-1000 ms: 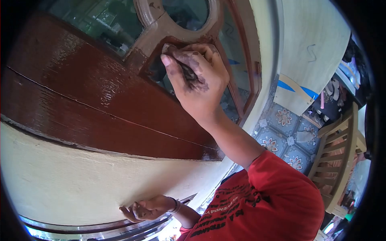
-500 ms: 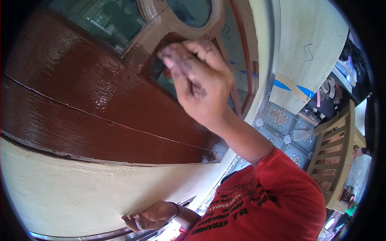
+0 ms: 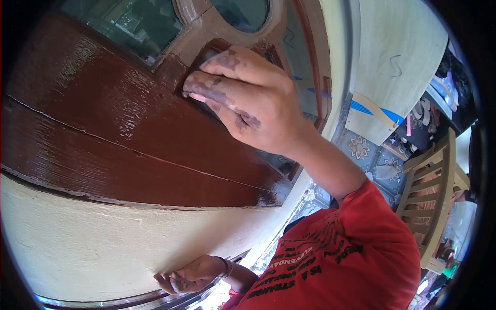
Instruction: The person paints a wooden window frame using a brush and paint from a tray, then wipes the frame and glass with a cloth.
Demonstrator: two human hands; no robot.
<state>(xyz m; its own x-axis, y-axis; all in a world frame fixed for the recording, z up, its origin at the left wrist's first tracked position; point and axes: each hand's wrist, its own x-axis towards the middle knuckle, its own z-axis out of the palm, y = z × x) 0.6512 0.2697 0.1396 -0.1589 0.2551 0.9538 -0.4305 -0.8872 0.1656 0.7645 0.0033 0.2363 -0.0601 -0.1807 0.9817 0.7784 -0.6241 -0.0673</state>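
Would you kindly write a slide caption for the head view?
A smudged hand reaches from a red sleeve to glossy brown wood.

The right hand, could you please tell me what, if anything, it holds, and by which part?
Cannot be told: the right hand has its stained fingers bunched at the brown frame, hiding anything between them.

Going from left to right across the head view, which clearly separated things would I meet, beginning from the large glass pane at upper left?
Glass pane, right hand, blue stripe, slatted wooden furniture. Left hand omitted: its left-to-right span overlaps the right hand's.
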